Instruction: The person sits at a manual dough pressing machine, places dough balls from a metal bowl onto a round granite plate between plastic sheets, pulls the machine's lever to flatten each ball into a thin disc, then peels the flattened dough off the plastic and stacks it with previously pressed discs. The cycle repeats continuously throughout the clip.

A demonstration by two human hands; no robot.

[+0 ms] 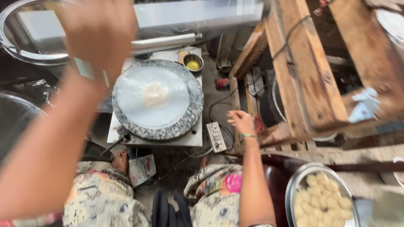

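Sitting in the middle of your view is the round speckled grey stone rolling board (pixel 185 122), and on it lies a thin white disc of rolled dough (pixel 134 105) with a small pale lump of dough (pixel 155 94) resting at its centre. The board rests on a square pale metal stand (pixel 189 138) on the floor.

Your left hand (pixel 99 31) is raised well above the board, up and to its left, close to the camera and badly blurred; it seems to be touching nothing, though I cannot tell how the fingers are set. Your right hand (pixel 241 122) hangs low just to the right of the board, fingers loosely curled and empty, a thin green bangle (pixel 248 135) at the wrist. The two hands are well apart.

Just beyond the board lies a long white rolling pin (pixel 164 43), and beside it a small steel bowl of yellow oil (pixel 193 63). A white power strip (pixel 216 136) lies at the board's lower right corner. Further right stands a rough wooden frame (pixel 303 71). Well below and right of the board, a round steel tray (pixel 294 189) holds many pale dough balls (pixel 322 197). Your knees in patterned floral cloth (pixel 105 197) sit nearest you, below the board.
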